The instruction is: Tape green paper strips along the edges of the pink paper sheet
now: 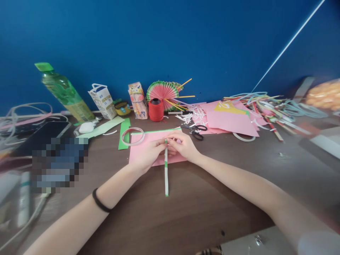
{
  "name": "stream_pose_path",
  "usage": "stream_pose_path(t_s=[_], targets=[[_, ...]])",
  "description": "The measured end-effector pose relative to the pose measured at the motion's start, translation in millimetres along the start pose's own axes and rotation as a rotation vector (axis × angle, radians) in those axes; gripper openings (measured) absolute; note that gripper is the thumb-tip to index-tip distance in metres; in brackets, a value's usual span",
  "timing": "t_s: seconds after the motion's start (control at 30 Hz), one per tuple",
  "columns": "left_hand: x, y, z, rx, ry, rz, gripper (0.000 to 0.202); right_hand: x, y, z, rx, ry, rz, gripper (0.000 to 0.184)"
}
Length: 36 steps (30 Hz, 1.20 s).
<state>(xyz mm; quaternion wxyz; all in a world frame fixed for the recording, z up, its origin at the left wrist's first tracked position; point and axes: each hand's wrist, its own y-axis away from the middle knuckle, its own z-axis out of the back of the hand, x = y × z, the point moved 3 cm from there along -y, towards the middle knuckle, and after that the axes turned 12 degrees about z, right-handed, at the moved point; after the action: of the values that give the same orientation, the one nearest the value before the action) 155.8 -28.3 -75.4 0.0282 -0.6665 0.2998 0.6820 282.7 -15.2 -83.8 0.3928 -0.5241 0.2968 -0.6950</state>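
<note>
My left hand point(148, 154) and my right hand point(183, 145) meet over a pink paper sheet point(140, 150) on the brown table. Both pinch the top end of a narrow white and green paper strip point(166, 177). The strip runs from my fingertips toward me across the table. A roll of clear tape point(132, 136) lies on the pink sheet just left of my left hand. A black band circles my left wrist.
Black scissors point(195, 130), a red ribbon spool point(156, 109), a pink paper fan point(162, 91), pink sheets point(228, 118) and a heap of coloured strips point(268, 106) lie behind. A green bottle point(65, 92), small cartons point(103, 101) and a dark tablet point(39, 140) stand left.
</note>
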Motion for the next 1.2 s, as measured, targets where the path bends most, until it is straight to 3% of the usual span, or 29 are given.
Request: stream_pose_path(t_s=[0.2, 0.67, 1.2], targets=[[-15.5, 8.3, 9.3, -0.039, -0.375, 0.061, 0.023, 0.8, 1.0, -2.5, 0.025, 0.037, 0.043, 0.011], [-29.6, 11.4, 18.9, -0.269, -0.938, -0.158, 0.022, 2.2, 2.6, -5.1, 0.046, 0.152, 0.098, 0.015], [-27.3, 14.2, 9.1, -0.353, -1.082, -0.213, 0.027, 4.6, 3.5, -5.7, 0.045, 0.114, 0.148, 0.017]])
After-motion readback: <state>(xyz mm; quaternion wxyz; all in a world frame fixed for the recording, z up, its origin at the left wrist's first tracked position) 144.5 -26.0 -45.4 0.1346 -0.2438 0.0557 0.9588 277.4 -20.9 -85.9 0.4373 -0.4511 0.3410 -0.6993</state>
